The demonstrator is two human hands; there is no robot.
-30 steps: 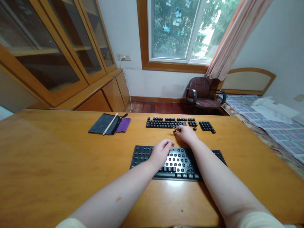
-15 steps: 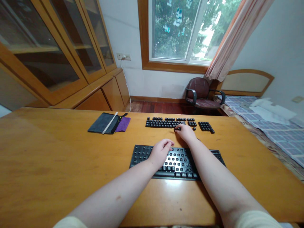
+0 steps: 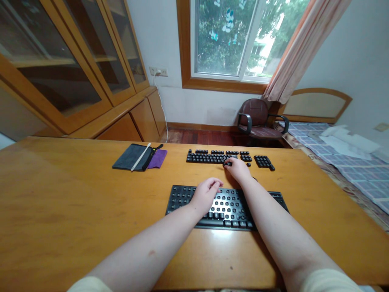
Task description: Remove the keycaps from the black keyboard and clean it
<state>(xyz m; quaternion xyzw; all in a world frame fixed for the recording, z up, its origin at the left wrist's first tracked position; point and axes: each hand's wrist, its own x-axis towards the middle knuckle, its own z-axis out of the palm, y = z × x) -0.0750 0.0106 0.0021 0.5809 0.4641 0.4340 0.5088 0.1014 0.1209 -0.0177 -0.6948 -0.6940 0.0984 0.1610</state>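
Observation:
A black keyboard (image 3: 226, 207) lies across the table before me, most of its keycaps off and a few still fitted along the near edge. My left hand (image 3: 206, 196) rests over its middle, fingers curled together with the thumb against them; whatever they may hold is hidden. Beyond the keyboard, my right hand (image 3: 239, 170) reaches to the front of the rows of loose black keycaps (image 3: 206, 157). Its fingertips are pinched on a dark keycap (image 3: 227, 164), partly covered by the fingers. A single keycap (image 3: 249, 164) lies just right of that hand.
A block of number-pad keycaps (image 3: 263, 162) sits at the right. On the left lie a grey pouch (image 3: 127, 158), a white stick (image 3: 141, 157) and a purple cloth (image 3: 158, 158). Past the table's far edge stand an office chair (image 3: 257, 115) and a bed (image 3: 343, 150).
My right hand has barely shifted, still pinching at the front of the keycap rows. My left hand stays in place over the keyboard.

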